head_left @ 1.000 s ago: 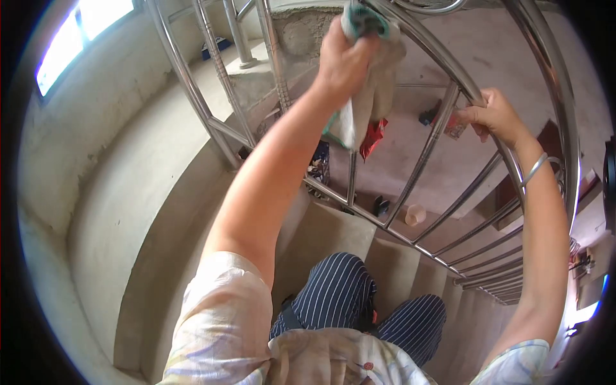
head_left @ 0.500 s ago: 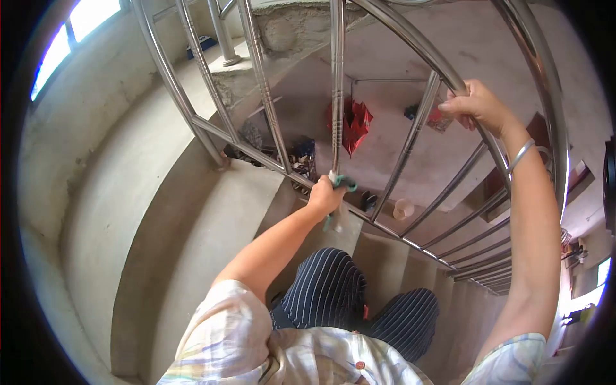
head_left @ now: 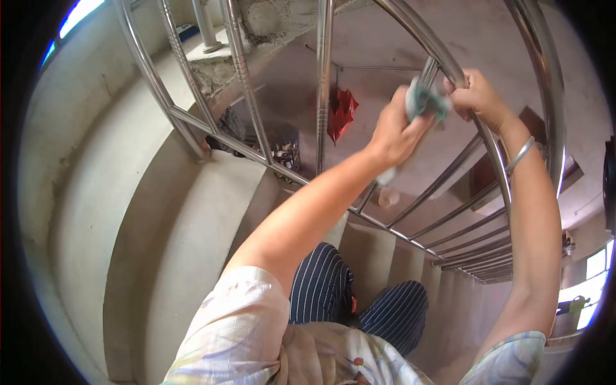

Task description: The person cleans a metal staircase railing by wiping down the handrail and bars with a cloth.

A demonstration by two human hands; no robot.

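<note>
Stairwell wall (head_left: 45,147): rough, pale plaster, curving down at far left.
Steps (head_left: 205,199): bare, turning beside the railing; striped trouser knees (head_left: 321,282) over them. Judged: weight centred on the tread is safer than leaning out through the bend.
Left balusters (head_left: 247,90): shiny metal, ringed, joined to the lower rail (head_left: 221,137).
Red item (head_left: 342,115): beyond the bars, apart from both hands; identity unclear.
Left hand (head_left: 391,138): fingers closed on the cloth, arm reaching across the body. Judged: a loose wrist should follow the bar's slant better than a stiff one.
Cloth (head_left: 427,106): pale and green, motion-blurred, at the top of a baluster (head_left: 431,66) near the handrail; exact wrap cannot be told. Judged: wants even pressure on all sides of the metal, loose tail gathered in so it cannot snag.
Handrail (head_left: 420,29): smooth, curved tube. Slip risk if grip slackens, judged.
Right hand (head_left: 481,99): fingers curled round the handrail, just beside the cloth; a firm brace, with knuckles best clear of the left hand's stroke.
Bangle (head_left: 521,154): on right wrist; could knock the metal.
</note>
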